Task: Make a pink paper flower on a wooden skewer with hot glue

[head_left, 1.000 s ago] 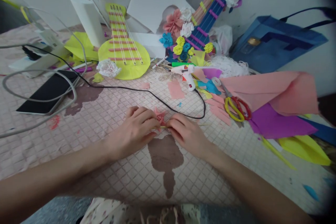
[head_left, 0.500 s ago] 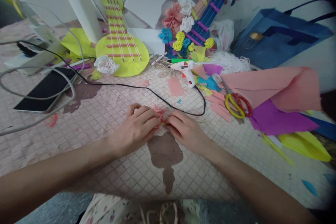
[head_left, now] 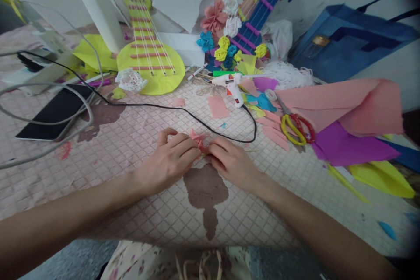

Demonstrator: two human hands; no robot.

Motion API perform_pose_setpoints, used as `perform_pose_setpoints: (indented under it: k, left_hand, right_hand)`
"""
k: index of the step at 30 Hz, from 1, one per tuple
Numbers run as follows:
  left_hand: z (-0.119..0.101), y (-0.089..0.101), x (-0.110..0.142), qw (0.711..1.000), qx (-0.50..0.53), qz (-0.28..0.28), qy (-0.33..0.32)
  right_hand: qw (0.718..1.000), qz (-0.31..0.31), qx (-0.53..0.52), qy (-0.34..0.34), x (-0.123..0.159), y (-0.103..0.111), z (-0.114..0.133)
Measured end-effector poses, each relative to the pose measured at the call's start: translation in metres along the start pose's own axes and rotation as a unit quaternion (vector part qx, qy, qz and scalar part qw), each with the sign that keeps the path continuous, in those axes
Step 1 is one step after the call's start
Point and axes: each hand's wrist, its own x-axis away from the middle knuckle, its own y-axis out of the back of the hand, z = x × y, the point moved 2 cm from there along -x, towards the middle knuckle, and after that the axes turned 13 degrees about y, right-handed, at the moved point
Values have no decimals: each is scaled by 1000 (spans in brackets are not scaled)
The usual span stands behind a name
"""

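Observation:
My left hand [head_left: 170, 159] and my right hand [head_left: 229, 159] meet at the middle of the quilted pink surface [head_left: 138, 140]. Both pinch a small pink folded paper piece [head_left: 197, 138] between their fingertips. The paper pokes up between the two hands; most of it is hidden by the fingers. A black cord [head_left: 183, 113] runs just beyond the hands to a white glue gun [head_left: 229, 84].
Red and yellow scissors [head_left: 295, 127] lie to the right, beside pink [head_left: 344, 103], purple [head_left: 348, 144] and yellow [head_left: 380, 179] paper sheets. A yellow paper guitar [head_left: 147, 59], a blue flower-decked guitar [head_left: 239, 30] and a blue bag [head_left: 348, 39] stand at the back. A black phone [head_left: 54, 111] and grey cables lie left.
Both hands stay closed on the pink paper piece, with only slight finger shifts. The view has tipped a little, so everything sits slightly higher in the picture.

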Motion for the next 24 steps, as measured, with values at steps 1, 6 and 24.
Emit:
perform_pose_setpoints:
  k: [1,6,24]
  left_hand:
    - [0,0,0,1000,-1,1,0]
    - [1,1,0,1000,-1,-5,7]
    - [-2,3,-2,1000,0,8,7]
  right_hand:
    - [1000,0,2,1,0,0,0]
    - [1000,-8,8,5,0,0,0]
    - [998,-41,24,34,-1,-4,-1]
